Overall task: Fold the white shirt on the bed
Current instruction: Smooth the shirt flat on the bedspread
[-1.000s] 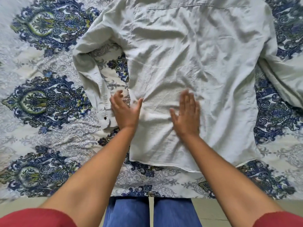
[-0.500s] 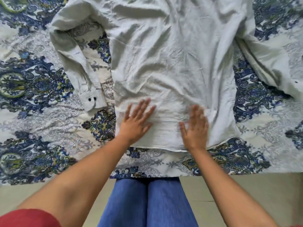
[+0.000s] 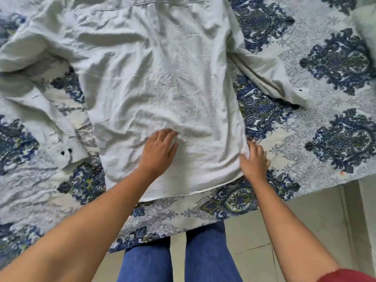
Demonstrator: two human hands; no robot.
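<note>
The white shirt (image 3: pixel 158 82) lies flat on the bed (image 3: pixel 305 127), its long way running away from the person. The left hand (image 3: pixel 157 151) rests open on the lower middle. The right hand (image 3: pixel 254 159) is at the right side edge, fingers (image 3: pixel 245 154) curled on the cloth, nearest for folding that side in.

1. Readable text, labels, brand marks, numbers, signs: none seen in the head view.
2. White shirt (image 3: pixel 162 82): plain fabric, no print, no visible tag or label.
3. Bed cover (image 3: pixel 335 64): blue damask pattern only, no lettering.
4. Shirt cuff (image 3: pixel 67 153): two dark buttons, no markings legible on them.
</note>
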